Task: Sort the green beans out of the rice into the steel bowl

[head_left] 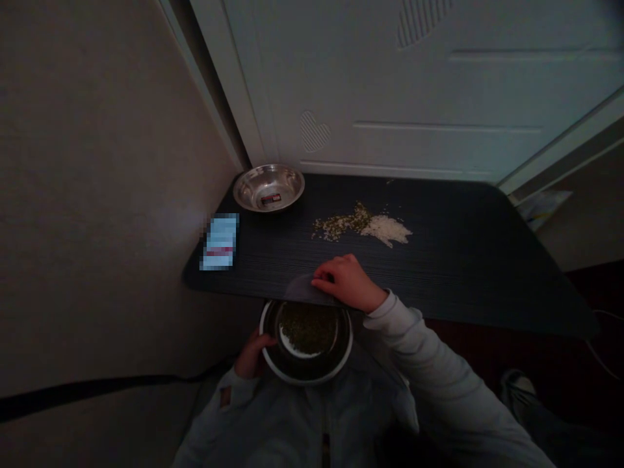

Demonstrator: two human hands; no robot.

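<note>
My left hand (253, 353) grips the left rim of a metal bowl (348, 351), held just below the table's near edge. Small green grains (312, 328), which look like mung beans, lie in the bowl. My right hand (350, 282) is closed at the table edge above the bowl, on a thin, greyish, see-through scraper (305, 288) with a rounded outline. Its lower side lies along the table edge. Farther back on the table is a pile of white rice (389, 229). Green grains mixed with some white ones (344, 224) are scattered to its left.
A second metal bowl (269, 185) with a label inside stands at the table's back left corner. A pixelated, bright, phone-like object (220, 242) lies at the left edge of the dark table (463, 260). A white door (414, 149) rises behind; a wall (121, 195) is on the left.
</note>
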